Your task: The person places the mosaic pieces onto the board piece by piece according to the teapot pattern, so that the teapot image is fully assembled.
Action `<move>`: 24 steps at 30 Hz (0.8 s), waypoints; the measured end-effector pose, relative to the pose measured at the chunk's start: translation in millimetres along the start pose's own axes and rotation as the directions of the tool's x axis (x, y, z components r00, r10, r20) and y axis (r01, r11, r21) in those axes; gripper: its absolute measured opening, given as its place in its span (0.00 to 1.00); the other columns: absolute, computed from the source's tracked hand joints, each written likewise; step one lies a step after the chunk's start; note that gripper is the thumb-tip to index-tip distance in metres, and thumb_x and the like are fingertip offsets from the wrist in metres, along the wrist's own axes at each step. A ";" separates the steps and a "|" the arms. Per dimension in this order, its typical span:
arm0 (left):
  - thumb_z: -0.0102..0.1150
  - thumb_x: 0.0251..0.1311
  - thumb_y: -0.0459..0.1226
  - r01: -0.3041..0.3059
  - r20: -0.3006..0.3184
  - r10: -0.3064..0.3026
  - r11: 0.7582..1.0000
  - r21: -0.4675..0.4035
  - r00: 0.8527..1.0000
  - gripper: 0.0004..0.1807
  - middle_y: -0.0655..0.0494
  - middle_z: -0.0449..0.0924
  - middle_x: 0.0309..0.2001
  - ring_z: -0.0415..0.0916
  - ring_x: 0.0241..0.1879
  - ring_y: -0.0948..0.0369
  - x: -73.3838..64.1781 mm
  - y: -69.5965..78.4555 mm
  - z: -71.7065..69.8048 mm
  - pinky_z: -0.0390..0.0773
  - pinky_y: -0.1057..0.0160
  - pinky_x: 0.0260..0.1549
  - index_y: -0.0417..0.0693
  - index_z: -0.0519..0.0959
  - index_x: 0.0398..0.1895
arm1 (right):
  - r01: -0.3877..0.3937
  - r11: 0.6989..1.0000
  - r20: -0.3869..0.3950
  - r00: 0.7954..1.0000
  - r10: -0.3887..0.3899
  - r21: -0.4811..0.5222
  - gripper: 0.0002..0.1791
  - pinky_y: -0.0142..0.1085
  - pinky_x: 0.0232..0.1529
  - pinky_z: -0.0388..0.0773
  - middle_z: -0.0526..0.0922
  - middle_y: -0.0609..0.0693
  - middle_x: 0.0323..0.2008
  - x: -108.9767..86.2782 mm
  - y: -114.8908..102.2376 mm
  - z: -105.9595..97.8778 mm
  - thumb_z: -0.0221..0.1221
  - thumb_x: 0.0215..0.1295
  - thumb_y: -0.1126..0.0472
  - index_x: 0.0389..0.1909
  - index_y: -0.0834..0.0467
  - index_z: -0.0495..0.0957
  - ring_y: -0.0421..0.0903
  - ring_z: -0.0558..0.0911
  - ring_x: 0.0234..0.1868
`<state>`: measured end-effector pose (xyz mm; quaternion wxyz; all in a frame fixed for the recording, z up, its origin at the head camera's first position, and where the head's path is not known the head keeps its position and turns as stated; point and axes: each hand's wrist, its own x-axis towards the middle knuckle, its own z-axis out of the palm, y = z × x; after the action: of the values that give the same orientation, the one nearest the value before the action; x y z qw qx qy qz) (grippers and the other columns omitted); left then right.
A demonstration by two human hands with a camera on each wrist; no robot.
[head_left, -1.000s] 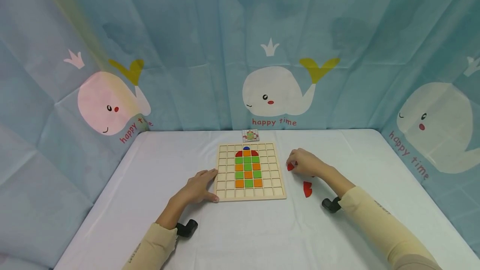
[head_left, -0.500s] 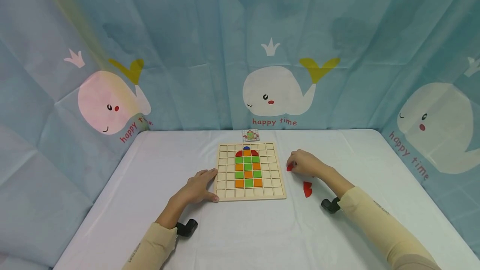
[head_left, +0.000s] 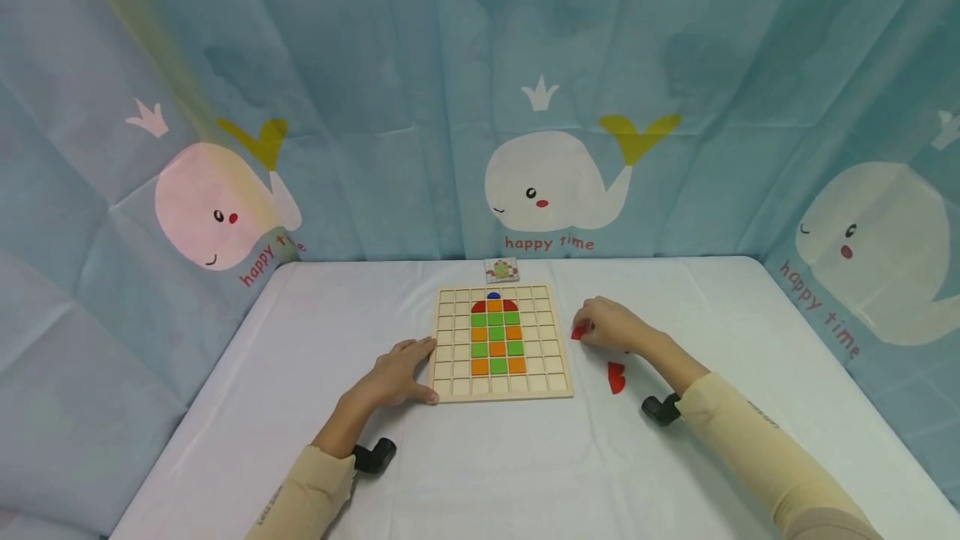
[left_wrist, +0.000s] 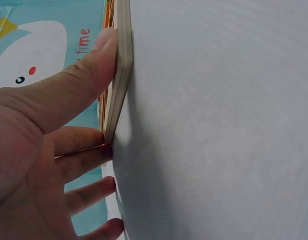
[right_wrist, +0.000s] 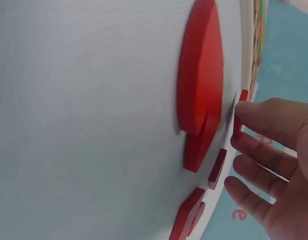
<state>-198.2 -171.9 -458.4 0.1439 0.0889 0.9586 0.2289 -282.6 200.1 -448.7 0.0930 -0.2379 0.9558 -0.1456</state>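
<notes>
My left hand rests against the left edge and lower left corner of a wooden grid board, fingers spread. In the left wrist view its thumb lies on the board's rim. Green and orange squares fill the board's middle columns, topped by red quarter-round pieces and a blue piece. Right of the board, my right hand pinches a small red piece between thumb and forefinger, just above the cloth. Its other fingers are held apart. Several loose red pieces lie near this hand, two of them overlapping.
A small pattern card lies behind the board. White cloth covers the table. A blue curtain printed with whales hangs behind and at both sides. A black wrist camera sits under the right forearm, another by the left.
The right hand and its red piece have shifted only very slightly. The left hand stays at the board, and the pieces on the board are unchanged.
</notes>
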 end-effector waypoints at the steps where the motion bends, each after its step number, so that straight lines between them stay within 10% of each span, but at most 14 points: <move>1: 0.77 0.40 0.44 0.001 0.001 -0.001 1.000 -0.001 1.000 0.55 0.46 0.60 0.74 0.51 0.74 0.43 -0.1 0.2 0.3 0.54 0.33 0.67 0.45 0.60 0.74 | 0.002 1.000 -0.002 1.000 -0.002 0.001 0.08 0.36 0.41 0.77 0.80 0.47 0.34 0.4 0.0 -0.3 0.66 0.57 0.62 0.39 0.56 0.86 0.42 0.74 0.36; 24: 0.78 0.39 0.45 0.018 0.004 -0.018 1.000 -0.008 1.000 0.56 0.48 0.59 0.75 0.50 0.75 0.43 2.7 -2.1 -0.2 0.55 0.33 0.67 0.47 0.60 0.74 | 0.059 0.997 0.006 0.998 -0.059 0.054 0.10 0.40 0.45 0.77 0.82 0.48 0.36 28.6 -29.6 -10.6 0.67 0.58 0.59 0.40 0.57 0.86 0.46 0.78 0.39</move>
<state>-201.0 -173.2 -459.8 0.1483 0.0801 0.9582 0.2311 -297.4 163.8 -432.2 0.0986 -0.2641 0.9437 -0.1728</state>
